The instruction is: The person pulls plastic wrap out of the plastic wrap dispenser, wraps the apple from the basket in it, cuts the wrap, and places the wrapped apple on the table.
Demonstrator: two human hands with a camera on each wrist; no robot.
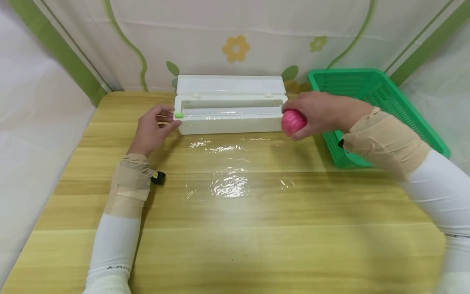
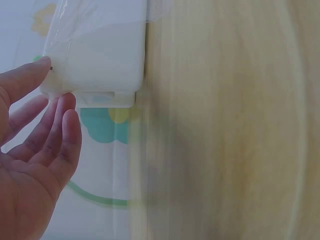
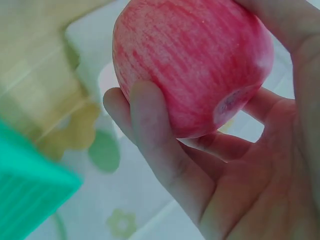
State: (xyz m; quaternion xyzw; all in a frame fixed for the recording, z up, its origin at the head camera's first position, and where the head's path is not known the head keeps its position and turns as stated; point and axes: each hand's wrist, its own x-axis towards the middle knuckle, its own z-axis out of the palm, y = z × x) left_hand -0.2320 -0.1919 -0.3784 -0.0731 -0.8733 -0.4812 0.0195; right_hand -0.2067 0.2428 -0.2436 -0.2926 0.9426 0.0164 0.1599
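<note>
A white cling film dispenser (image 1: 231, 125) stands at the back of the table with its lid (image 1: 230, 85) raised. A sheet of clear cling film (image 1: 229, 179) comes out over its front and lies on the wood. My left hand (image 1: 152, 128) holds the dispenser's left end, the thumb on the front corner by a green slider (image 1: 178, 115). In the left wrist view its other fingers (image 2: 70, 130) are loosely bent beside that end. My right hand (image 1: 315, 112) grips a red apple (image 3: 190, 65) at the dispenser's right end, fingers and thumb around the fruit.
A green plastic basket (image 1: 413, 114) stands at the back right, under and behind my right forearm. Behind the wooden table (image 1: 235, 253) hangs a white cloth (image 1: 183, 36) with flower prints. A small black wrist camera (image 1: 158, 178) sits beside the left wrist.
</note>
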